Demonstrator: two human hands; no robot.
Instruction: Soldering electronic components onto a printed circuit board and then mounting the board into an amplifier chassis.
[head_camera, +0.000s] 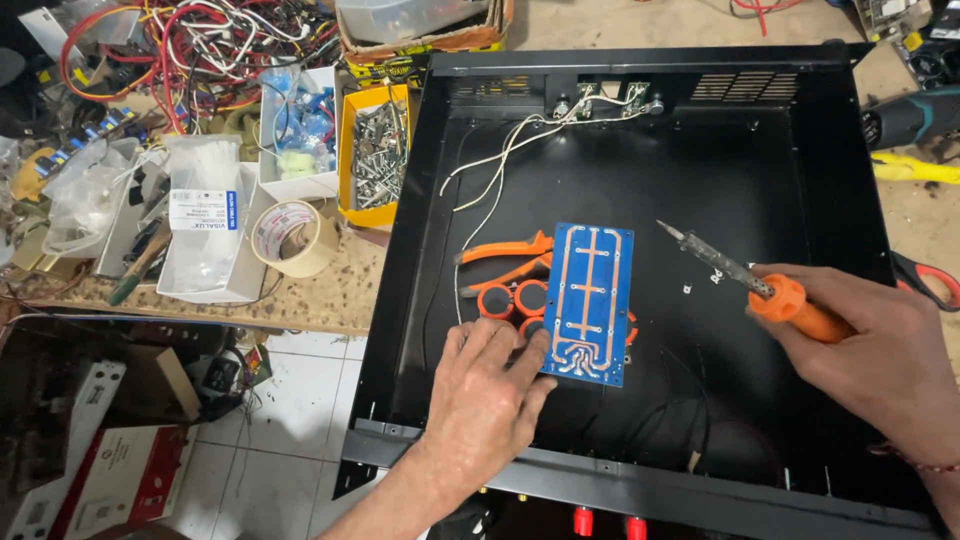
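A blue circuit board with copper traces lies upside down inside an open black metal chassis. Orange-ringed capacitors show under its left edge. My left hand rests on the chassis floor, its fingertips touching the board's lower left edge and the capacitors. My right hand grips a soldering iron by its orange handle, the metal tip pointing up-left, held apart from the board. Orange-handled pliers lie just left of the board. White wires run from the rear connectors down to the board.
Left of the chassis the bench holds a yellow box of screws, a masking tape roll, white boxes with bags, and a tangle of red and white wires. Scissors and a teal power tool lie at right.
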